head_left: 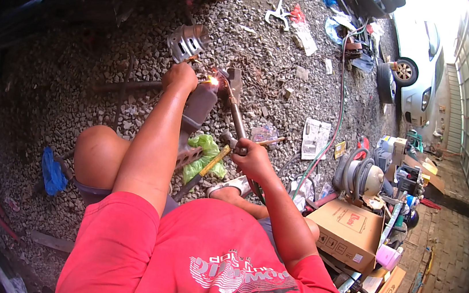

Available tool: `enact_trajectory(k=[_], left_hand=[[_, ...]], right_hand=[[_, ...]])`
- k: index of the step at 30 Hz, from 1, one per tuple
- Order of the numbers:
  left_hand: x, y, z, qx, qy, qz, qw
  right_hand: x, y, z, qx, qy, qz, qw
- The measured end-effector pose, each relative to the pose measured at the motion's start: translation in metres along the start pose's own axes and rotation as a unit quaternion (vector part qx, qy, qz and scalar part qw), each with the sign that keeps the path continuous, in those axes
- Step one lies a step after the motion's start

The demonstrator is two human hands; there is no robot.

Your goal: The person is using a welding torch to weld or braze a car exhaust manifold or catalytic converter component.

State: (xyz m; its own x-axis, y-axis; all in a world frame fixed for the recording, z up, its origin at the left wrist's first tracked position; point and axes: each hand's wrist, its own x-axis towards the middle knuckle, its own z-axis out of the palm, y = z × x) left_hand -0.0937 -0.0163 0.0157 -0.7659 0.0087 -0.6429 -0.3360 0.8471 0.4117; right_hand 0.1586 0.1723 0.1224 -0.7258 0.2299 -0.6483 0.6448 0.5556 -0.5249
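Head view, torch [238,118] held, cardboard box [348,228], inside hidden

Metal piece [199,106] is grey; bag [204,145] lime green; shirt [176,250] red.

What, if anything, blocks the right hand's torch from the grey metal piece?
Nothing visible: the torch runs from the right hand to the glow at the grey metal piece; glare hides the tip.

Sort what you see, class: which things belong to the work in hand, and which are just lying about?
In the work:
torch, in the right hand
flame
metal bar, at the flame

Lying about:
blue bag
green bag
box
paper
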Motion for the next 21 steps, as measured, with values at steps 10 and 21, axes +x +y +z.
enact_trajectory(k=[10, 21], left_hand=[[0.0024, -0.0010, 0.0030, 0.002, 0.004, 0.001, 1.000], [-0.0008, 0.0021, 0.0029, -0.003, 0.001, -0.002, 1.000]], right_hand=[[0.0016, 0.0024, 0.0000, -0.004, -0.004, -0.001, 1.000], [0.0008, 0.0030, -0.0009, -0.002, 0.000, -0.003, 1.000]])
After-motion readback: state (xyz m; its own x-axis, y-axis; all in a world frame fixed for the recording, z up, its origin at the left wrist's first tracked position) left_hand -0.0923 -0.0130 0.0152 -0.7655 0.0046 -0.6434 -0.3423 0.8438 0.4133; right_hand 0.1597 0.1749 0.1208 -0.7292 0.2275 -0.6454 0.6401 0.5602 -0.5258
